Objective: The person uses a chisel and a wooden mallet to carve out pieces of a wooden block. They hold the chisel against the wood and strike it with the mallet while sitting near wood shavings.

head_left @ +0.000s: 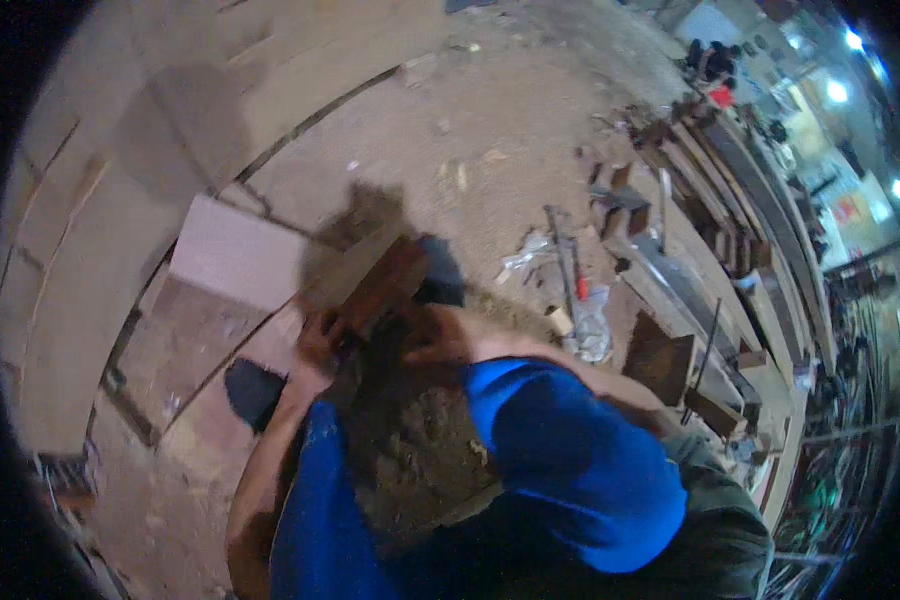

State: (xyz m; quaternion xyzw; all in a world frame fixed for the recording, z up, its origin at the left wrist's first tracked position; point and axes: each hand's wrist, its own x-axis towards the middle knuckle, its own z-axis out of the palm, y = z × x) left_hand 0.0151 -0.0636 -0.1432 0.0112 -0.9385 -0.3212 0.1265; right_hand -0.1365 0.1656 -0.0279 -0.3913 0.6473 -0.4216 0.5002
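Between my knees, a reddish-brown wooden block (388, 285) with a paler top face stands tilted low over the floor. My left hand (318, 345) has its fingers curled round the block's lower left side. At its lower right end, my right hand (435, 335) is closed against the wood, though shadow and blur hide most of those fingertips. Whether a small tool sits in either hand cannot be made out. A dark patch of ground (420, 440) lies below the hands, between my blue trouser legs (570, 450).
My dark shoes (255, 393) flank the work. A pale rectangular board (238, 250) lies at left, near large wooden panels (80, 250). To the right are a red-handled tool (580, 288), plastic wrap (592, 325), a brown wood piece (660, 360) and stacked long timbers (740, 190).
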